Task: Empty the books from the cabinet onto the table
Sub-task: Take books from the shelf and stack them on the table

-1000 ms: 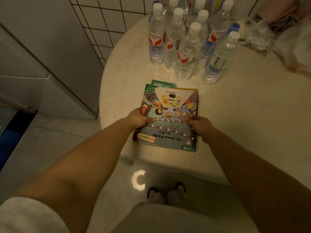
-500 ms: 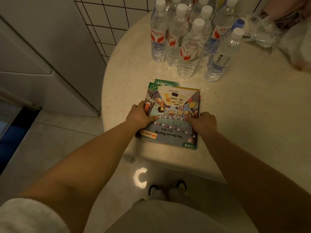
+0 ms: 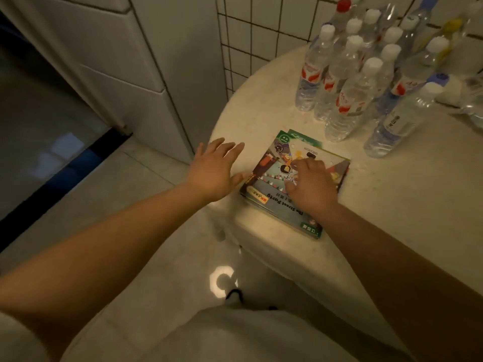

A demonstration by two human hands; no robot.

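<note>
Left hand (image 3: 213,176) spread wide, holding nothing, at the desk's (image 3: 407,194) left edge; right hand (image 3: 312,184), fingers (image 3: 300,165) loosely curled, rests on the books (image 3: 271,178).

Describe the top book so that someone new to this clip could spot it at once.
On the round pale table, in front of the water bottles, a small stack of books lies near the edge. The top book is under the right hand; alone there, it shows a cartoon cover reading "The Street Party".
</note>
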